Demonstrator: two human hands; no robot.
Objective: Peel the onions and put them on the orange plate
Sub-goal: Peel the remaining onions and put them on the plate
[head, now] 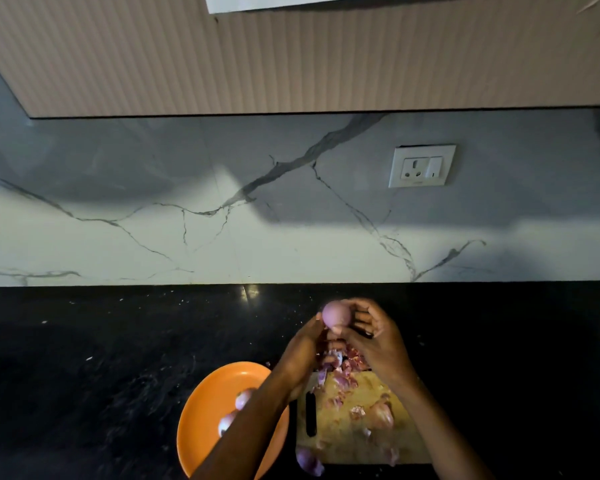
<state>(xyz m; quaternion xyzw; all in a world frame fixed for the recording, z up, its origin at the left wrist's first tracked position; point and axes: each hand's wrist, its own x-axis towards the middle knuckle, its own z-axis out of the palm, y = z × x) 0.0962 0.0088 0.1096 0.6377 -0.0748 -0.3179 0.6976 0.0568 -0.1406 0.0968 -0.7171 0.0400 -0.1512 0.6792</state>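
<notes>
Nearest, the orange plate (201, 403) holds two peeled onions (226, 424) left of the cutting board (378, 441), which is strewn with skins (343, 372). Beyond, above the black counter (118, 341), the left hand (303, 355) and right hand (374, 344) curl fingers around a pale onion (336, 315). A socket (421, 166) sits on the far marble wall.

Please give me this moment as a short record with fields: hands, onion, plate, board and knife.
left hand: holds the onion from the left
right hand: fingers curled at the onion's right side
onion: raised above the counter, smooth and pale purple, mostly peeled
plate: orange, left of the board, two onions on it, partly hidden by the left forearm
board: strewn with skins, one onion on it
knife: lies on the board's left edge
</notes>
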